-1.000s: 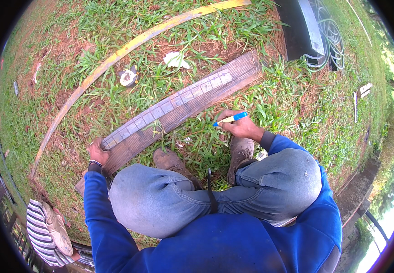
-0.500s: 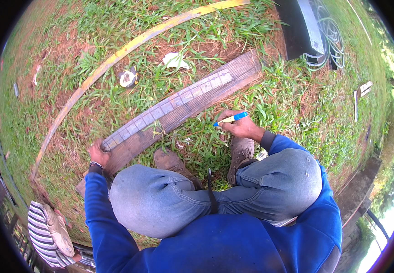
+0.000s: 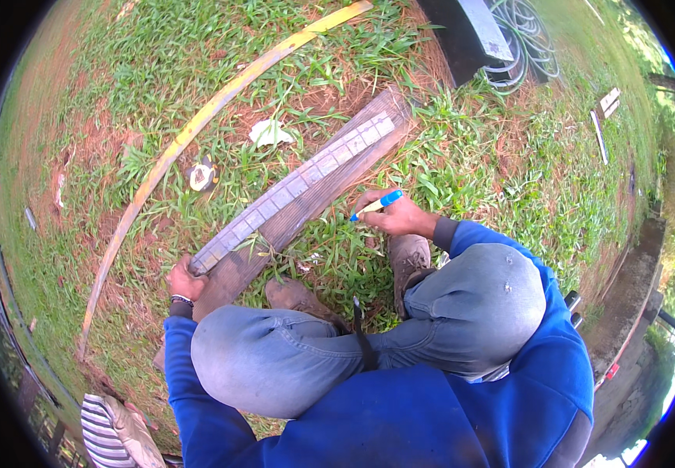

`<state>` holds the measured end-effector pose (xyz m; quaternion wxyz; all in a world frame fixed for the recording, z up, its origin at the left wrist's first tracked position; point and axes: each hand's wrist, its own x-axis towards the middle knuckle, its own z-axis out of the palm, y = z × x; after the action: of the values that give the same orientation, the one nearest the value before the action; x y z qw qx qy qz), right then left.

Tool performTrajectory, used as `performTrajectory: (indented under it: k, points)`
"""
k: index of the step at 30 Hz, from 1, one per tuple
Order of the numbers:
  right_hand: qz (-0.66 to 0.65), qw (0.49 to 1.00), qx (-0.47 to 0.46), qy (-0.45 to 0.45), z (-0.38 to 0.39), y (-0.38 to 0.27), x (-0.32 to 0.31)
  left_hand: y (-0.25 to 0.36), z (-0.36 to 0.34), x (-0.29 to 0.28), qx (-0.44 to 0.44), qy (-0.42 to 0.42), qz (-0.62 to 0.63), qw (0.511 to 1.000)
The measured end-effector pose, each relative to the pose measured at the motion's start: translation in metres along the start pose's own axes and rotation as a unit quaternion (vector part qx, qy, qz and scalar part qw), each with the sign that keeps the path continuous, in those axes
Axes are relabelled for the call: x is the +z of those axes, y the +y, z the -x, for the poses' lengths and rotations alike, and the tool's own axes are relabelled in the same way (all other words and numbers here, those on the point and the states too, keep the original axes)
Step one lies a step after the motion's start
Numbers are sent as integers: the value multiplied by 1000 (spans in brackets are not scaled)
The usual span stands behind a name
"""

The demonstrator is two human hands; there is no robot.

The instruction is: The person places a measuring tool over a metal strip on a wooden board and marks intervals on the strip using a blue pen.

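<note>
My left hand (image 3: 183,281) grips the near-left end of a grey strip (image 3: 298,181) divided by cross lines into several segments, lying on a weathered grooved board (image 3: 306,210). In my right hand (image 3: 390,214) is a cream marker with blue ends (image 3: 376,204), held just right of the board, over the grass between my boots and the strip. Beyond the board lie a white scrap (image 3: 270,132) and a yellow-and-black tape measure (image 3: 201,175).
A long yellow bar (image 3: 166,164) lies across the grass beyond. A dark box (image 3: 453,43) and coiled hose (image 3: 532,54) are at upper right, pale offcuts (image 3: 608,102) farther right, a concrete edge (image 3: 622,296) at lower right, and striped fabric (image 3: 104,429) at lower left.
My view has turned slightly, shifting the board, bar and box within the picture. Both hands keep the same hold on the strip and the marker.
</note>
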<state>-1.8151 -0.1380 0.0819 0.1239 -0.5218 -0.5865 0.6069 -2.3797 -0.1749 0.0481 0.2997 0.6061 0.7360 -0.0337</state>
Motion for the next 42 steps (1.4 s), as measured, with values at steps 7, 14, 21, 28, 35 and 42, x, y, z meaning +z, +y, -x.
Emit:
performTrajectory:
  k: [7, 14, 21, 28, 35, 42]
  points:
    - [37, 999, -9, 16, -3, 8, -2, 7, -15, 19, 21, -88, 21, 996]
    - [2, 1000, 3, 15, -5, 7, -3, 27, -4, -1, 15, -110, -30, 993]
    - [-37, 999, 3, 12, -6, 10, -2, 33, 6, -3, -2, -113, 60, 992]
    - [-56, 998, -14, 7, -6, 6, -2, 30, 1, 0, -39, -106, 36, 993]
    - [-55, 998, 4, -7, -9, 8, 4, 29, 8, 1, -21, -66, 21, 997]
    - [-65, 998, 11, -14, -8, 5, 2, 36, 9, -2, -21, -63, 39, 997]
